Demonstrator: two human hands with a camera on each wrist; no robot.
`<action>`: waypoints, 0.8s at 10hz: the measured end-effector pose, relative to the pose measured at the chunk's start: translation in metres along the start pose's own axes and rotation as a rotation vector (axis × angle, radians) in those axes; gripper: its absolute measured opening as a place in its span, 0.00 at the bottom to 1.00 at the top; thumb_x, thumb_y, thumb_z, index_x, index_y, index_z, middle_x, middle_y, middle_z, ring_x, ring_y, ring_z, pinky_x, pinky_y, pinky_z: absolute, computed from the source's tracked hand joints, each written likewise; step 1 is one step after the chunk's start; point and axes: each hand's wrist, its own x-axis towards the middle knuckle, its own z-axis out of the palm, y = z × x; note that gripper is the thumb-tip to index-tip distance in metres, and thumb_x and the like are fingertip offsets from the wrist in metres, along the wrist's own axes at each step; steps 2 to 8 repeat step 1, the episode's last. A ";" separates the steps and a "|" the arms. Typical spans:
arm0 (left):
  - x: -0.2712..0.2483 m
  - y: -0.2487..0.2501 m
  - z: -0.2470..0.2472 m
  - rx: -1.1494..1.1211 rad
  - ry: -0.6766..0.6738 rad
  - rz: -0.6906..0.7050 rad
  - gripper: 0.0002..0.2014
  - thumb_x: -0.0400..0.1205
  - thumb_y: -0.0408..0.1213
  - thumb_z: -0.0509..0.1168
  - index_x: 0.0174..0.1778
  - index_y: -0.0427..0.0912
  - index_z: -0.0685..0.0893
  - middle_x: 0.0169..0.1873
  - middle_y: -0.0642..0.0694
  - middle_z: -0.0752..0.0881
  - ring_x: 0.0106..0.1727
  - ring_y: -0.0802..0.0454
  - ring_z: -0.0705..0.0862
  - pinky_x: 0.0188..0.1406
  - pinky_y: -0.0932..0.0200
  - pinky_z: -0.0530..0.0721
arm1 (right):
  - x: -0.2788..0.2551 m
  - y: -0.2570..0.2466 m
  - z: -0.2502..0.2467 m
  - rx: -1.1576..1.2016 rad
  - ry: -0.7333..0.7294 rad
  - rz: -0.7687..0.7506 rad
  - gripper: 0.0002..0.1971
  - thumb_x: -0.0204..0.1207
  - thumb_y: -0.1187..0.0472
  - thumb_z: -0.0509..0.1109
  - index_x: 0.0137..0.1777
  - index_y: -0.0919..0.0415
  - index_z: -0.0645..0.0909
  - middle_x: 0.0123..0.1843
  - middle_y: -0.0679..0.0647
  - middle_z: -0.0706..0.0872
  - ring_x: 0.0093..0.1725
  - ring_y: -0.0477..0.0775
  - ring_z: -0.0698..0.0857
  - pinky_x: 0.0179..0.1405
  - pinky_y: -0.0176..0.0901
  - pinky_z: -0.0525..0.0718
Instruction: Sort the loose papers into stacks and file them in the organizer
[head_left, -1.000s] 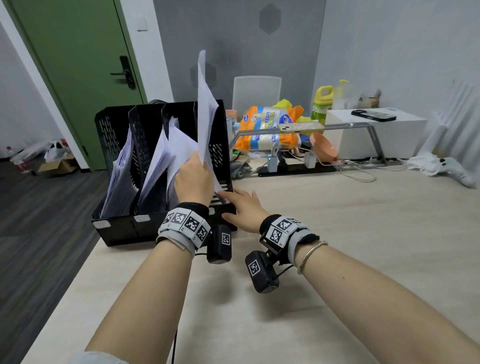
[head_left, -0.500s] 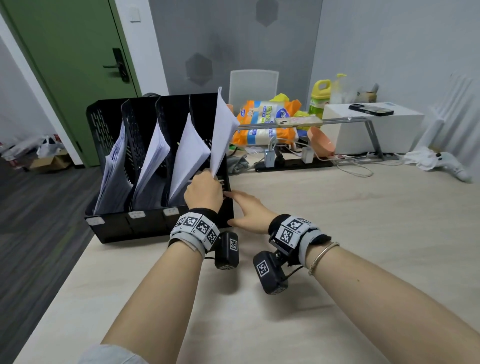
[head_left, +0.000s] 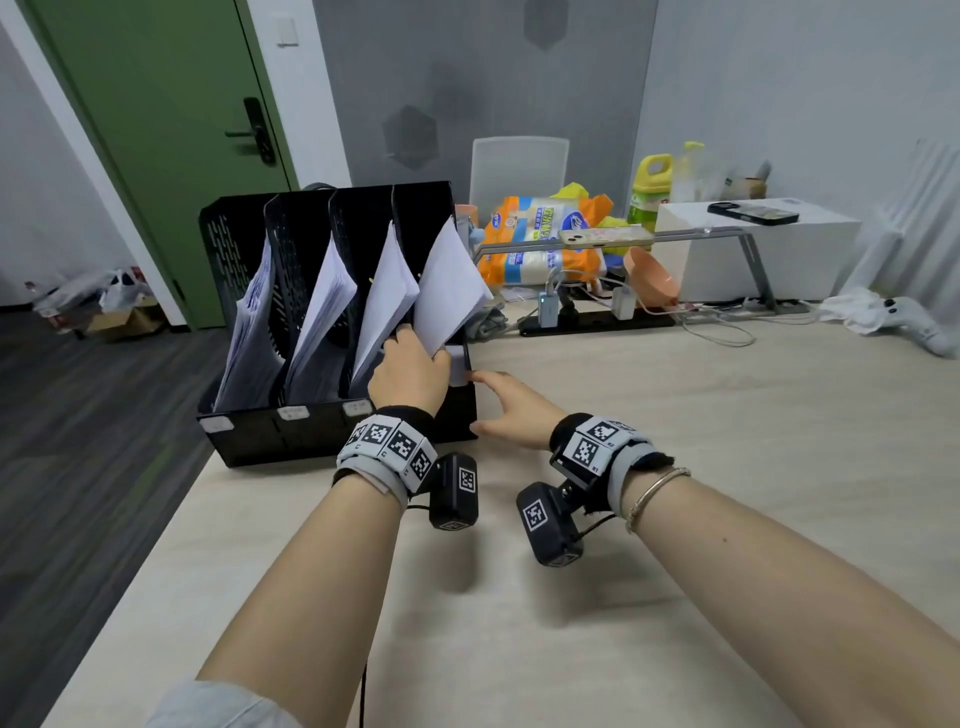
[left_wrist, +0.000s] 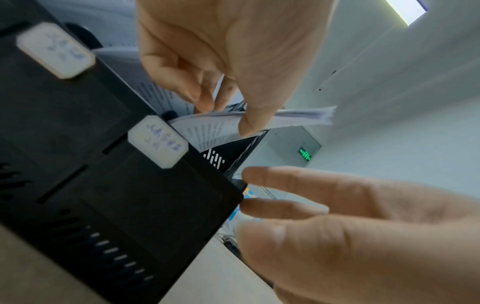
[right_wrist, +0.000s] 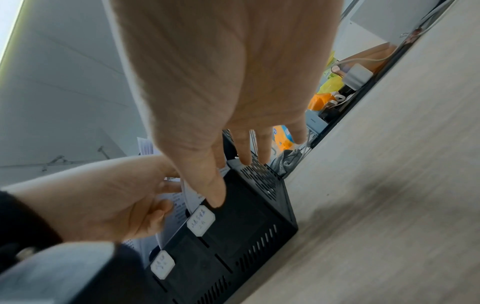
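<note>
- A paper stack is gripped by the left hand in the rightmost slot of the organizer.
- The organizer's right near corner is touched by the right hand, fingers straight.

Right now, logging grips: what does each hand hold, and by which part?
The left hand pinches the paper stack by its lower edge. The right hand holds nothing; its straight fingers touch the organizer.

Left grip curled with thumb pinched against fingers; right grip extended, fingers straight.
</note>
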 end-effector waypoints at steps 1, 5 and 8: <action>-0.005 -0.005 -0.002 -0.048 0.067 0.067 0.24 0.81 0.44 0.63 0.69 0.36 0.68 0.66 0.37 0.73 0.61 0.33 0.80 0.52 0.43 0.77 | -0.005 -0.006 -0.004 0.055 0.073 0.004 0.33 0.76 0.63 0.70 0.80 0.61 0.62 0.79 0.60 0.67 0.78 0.56 0.66 0.73 0.39 0.62; -0.005 -0.005 -0.002 -0.048 0.067 0.067 0.24 0.81 0.44 0.63 0.69 0.36 0.68 0.66 0.37 0.73 0.61 0.33 0.80 0.52 0.43 0.77 | -0.005 -0.006 -0.004 0.055 0.073 0.004 0.33 0.76 0.63 0.70 0.80 0.61 0.62 0.79 0.60 0.67 0.78 0.56 0.66 0.73 0.39 0.62; -0.005 -0.005 -0.002 -0.048 0.067 0.067 0.24 0.81 0.44 0.63 0.69 0.36 0.68 0.66 0.37 0.73 0.61 0.33 0.80 0.52 0.43 0.77 | -0.005 -0.006 -0.004 0.055 0.073 0.004 0.33 0.76 0.63 0.70 0.80 0.61 0.62 0.79 0.60 0.67 0.78 0.56 0.66 0.73 0.39 0.62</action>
